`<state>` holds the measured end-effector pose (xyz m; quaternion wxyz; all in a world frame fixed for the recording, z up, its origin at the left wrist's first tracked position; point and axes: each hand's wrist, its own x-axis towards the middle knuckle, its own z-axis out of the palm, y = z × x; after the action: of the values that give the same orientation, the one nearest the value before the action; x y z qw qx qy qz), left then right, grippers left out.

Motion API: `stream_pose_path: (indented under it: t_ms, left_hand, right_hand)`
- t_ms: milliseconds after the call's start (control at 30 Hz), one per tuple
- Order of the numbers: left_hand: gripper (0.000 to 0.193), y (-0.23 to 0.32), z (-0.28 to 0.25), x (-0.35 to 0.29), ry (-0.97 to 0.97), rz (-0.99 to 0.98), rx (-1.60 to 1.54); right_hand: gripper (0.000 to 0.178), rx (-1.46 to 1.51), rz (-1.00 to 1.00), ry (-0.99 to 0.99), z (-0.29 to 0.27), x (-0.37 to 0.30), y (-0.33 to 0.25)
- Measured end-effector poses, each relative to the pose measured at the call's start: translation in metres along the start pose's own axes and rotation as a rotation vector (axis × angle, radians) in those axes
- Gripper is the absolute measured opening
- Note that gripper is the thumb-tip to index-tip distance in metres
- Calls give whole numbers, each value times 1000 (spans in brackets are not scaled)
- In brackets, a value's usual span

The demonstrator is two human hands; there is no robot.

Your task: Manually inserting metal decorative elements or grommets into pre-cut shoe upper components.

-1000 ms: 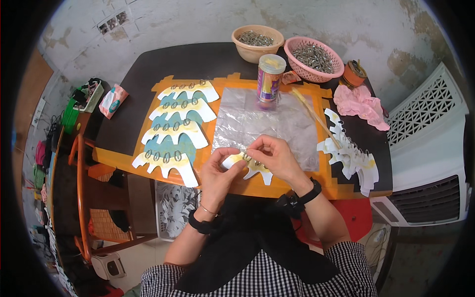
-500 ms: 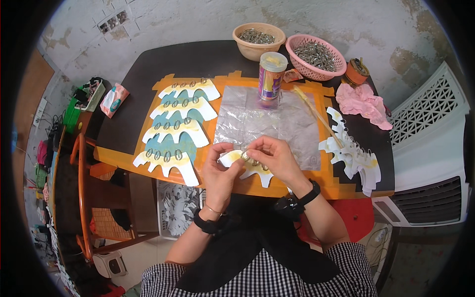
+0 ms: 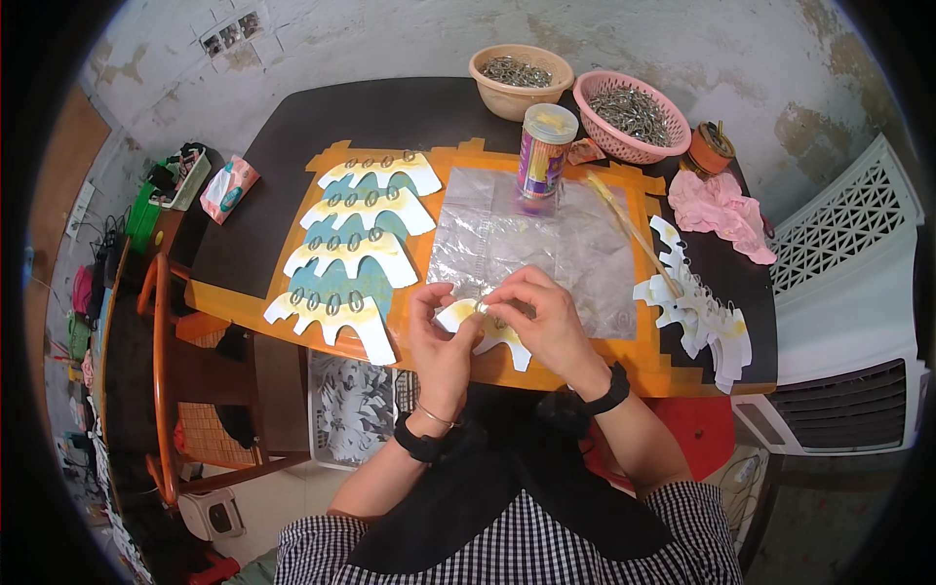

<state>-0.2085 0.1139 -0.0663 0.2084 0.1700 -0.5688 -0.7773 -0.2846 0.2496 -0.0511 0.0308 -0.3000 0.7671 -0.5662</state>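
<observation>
Over the near edge of the table, my left hand [image 3: 444, 327] pinches a white scalloped piece [image 3: 505, 349] with yellow smears. My right hand [image 3: 541, 317] closes at the piece's upper edge on a small metal ring, mostly hidden by the fingertips. To the left lie several similar white pieces [image 3: 366, 258] in a column on a blue-green sheet [image 3: 336, 283], each with metal rings along its top. A grey plastic sheet [image 3: 478, 219] spreads just beyond my hands, taped down with orange tape. More white pieces with rings [image 3: 697, 312] are heaped at the right.
At the back stand a beige bowl [image 3: 487, 90] and a pink basket [image 3: 673, 136], both full of metal rings. A clear-lidded jar [image 3: 542, 161], a yellow-tipped stick [image 3: 634, 234], a pink cloth [image 3: 720, 213] and an orange tin [image 3: 710, 151] are nearby. A tissue pack [image 3: 230, 189] lies far left.
My hands stay together at the white piece, with the right fingers shifted slightly at its upper edge. The whole view has moved a little.
</observation>
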Motion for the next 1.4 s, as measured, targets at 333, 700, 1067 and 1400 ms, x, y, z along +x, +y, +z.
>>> stream_pose_path:
  t_ms: [333,700,1067,1400]
  left_hand:
    - [41,27,-33,10,-492,220,640]
    - [51,14,-53,34,-584,206,616]
    - [23,9,-60,29,-460,547,841]
    - [13,3,-57,31,-456,489,806]
  right_hand:
    - [7,-213,-91,-111,5,12,18]
    - [5,-507,-223,-275,14,23,-3]
    - [13,-745,-685,-222,21,10,-14]
    - [16,-421,-325,-295,-7,20,7]
